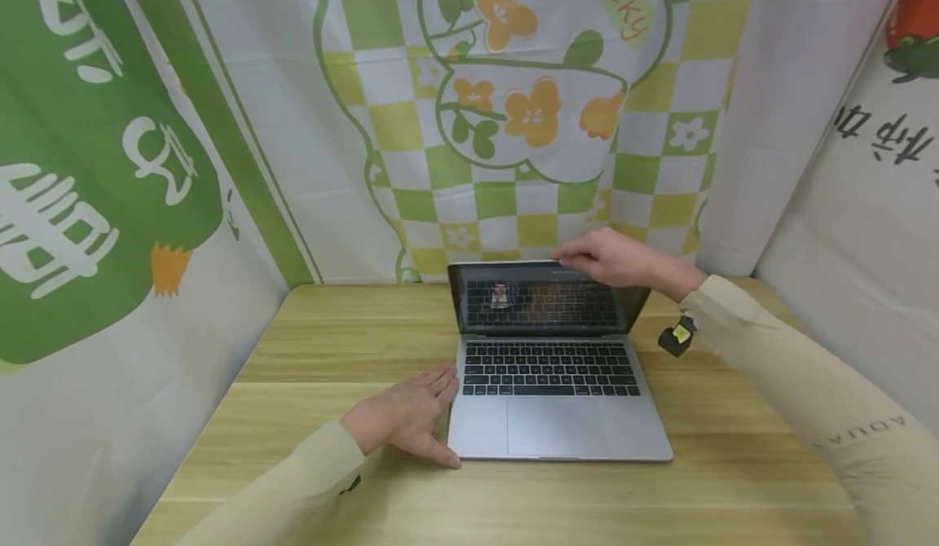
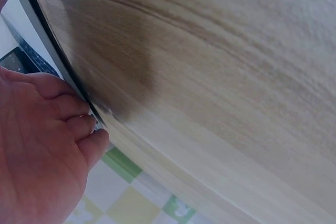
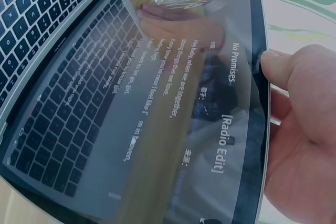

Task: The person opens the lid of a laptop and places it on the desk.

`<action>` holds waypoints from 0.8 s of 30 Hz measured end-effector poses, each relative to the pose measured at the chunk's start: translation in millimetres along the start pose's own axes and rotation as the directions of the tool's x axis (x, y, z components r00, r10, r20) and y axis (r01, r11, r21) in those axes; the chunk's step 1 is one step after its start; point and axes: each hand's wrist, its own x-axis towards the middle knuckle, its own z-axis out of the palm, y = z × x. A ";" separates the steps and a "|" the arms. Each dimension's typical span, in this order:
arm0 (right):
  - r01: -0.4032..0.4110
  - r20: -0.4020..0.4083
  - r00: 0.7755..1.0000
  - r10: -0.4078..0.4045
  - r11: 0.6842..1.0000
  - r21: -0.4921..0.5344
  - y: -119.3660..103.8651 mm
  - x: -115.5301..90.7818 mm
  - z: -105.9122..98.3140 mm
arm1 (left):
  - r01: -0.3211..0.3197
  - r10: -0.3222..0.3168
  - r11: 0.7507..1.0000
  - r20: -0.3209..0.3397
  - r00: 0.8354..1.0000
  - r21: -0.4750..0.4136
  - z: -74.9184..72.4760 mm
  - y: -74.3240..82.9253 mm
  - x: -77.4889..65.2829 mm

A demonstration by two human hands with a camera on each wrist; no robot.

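A silver laptop [image 1: 553, 428] stands unfolded on the wooden table, its screen [image 1: 513, 318] tilted up at the back. My right hand [image 1: 612, 259] pinches the top edge of the lid. In the right wrist view the thumb [image 3: 277, 66] lies at the screen's border, with fingers behind the lid. The lit screen shows lyrics under the title "No Promises [Radio Edit]" and reflects the black keyboard [image 3: 31, 19]. My left hand [image 1: 403, 416] rests along the laptop's left side, fingers extended, fingertips at the base's edge and thumb by its front corner.
The wooden table [image 1: 323, 326] extends to both sides of the laptop. Behind it hangs a green and yellow checked curtain [image 1: 447, 167] with flowers. Printed cloth [image 1: 95, 163] hangs on the left, and white cloth [image 1: 866, 228] with lettering on the right.
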 end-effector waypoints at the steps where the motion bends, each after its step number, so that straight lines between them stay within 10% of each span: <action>1: -0.003 -0.003 1.000 0.003 1.000 -0.003 1.1 -0.1 -0.6 | -0.001 0.001 1.000 0.001 1.000 0.001 -0.1 0.2 -0.1; 24: -0.122 -0.039 0.992 0.121 0.993 -0.008 24.1 3.4 -6.5 | -0.015 0.015 1.000 0.001 1.000 -0.008 1.8 -1.1 -2.2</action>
